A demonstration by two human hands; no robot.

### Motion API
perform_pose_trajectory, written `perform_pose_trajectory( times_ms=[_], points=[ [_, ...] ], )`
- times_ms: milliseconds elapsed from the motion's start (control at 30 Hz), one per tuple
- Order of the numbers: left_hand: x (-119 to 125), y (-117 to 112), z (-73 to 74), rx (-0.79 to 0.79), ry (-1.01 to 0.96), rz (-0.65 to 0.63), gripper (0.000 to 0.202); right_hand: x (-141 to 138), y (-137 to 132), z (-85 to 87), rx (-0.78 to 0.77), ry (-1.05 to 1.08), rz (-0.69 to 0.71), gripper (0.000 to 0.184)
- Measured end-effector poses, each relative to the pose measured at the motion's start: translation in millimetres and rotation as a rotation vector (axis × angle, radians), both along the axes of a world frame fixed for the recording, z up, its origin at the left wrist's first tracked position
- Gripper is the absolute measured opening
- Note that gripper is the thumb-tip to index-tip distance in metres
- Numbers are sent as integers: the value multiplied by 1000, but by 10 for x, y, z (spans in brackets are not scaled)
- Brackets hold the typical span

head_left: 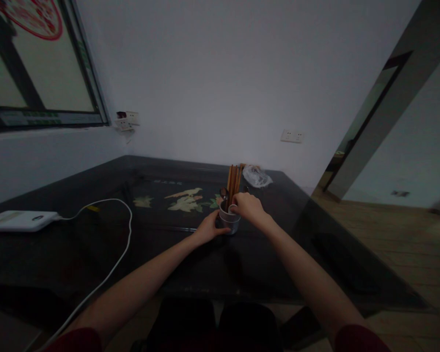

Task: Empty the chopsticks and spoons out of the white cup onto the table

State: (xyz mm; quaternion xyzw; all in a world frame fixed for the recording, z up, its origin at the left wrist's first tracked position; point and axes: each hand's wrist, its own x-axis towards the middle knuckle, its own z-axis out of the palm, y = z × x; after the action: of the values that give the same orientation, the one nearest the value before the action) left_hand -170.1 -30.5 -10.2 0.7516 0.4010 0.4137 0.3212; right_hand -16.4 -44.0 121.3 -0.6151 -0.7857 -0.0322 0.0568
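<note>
Left hand (pixel 207 229) around the cup (pixel 234 225), right hand (pixel 250 207) at its mouth

The cup stands upright on the dark, glossy surface (pixel 297 210), a little right of the middle and well short of the far wall (pixel 212 88). The left hand comes in from the left with its grip clamped on the cup, the thumb lying across the near side. The right hand reaches in from the right, its bent fingers at the rim beside a pale round thing (pixel 232 209); whether that grip is clamped on it or only touching, I cannot tell.

Several brown chopsticks (pixel 235 181) rise from the cup at its far side, close together and nearly straight up. A metal spoon (pixel 224 193) stands just left of them with its bowl at the top.

Left of the cup, the surface carries a picture of a bird and flowers (pixel 185 200). Farther left lies a white device (pixel 22 221), and a white cable (pixel 129 230) curves from it toward the near edge. A crumpled clear plastic bag (pixel 256 176) lies at the far edge, beyond the cup and slightly right. Sockets (pixel 292 136) are set in the far wall, and a window (pixel 40 63) is at the far left.
</note>
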Motion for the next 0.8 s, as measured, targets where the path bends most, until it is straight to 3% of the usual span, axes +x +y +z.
perform_pose_trajectory(
  times_ms=[300, 500, 667, 800],
  points=[
    [-21, 61, -84, 6, 15, -4, 67, -4, -32, 67, -40, 26, 65, 20],
    [-16, 58, -86, 6, 5, -20, 69, -60, -81, 152, 65, -48, 35, 23],
    [-9, 47, -60, -12, 35, 18, 67, -19, -158, 519, 243, -35, 32, 27],
    [-21, 16, -12, -11, 30, 0, 67, -111, -192, 898, 326, 90, 138, 29]
  ],
)
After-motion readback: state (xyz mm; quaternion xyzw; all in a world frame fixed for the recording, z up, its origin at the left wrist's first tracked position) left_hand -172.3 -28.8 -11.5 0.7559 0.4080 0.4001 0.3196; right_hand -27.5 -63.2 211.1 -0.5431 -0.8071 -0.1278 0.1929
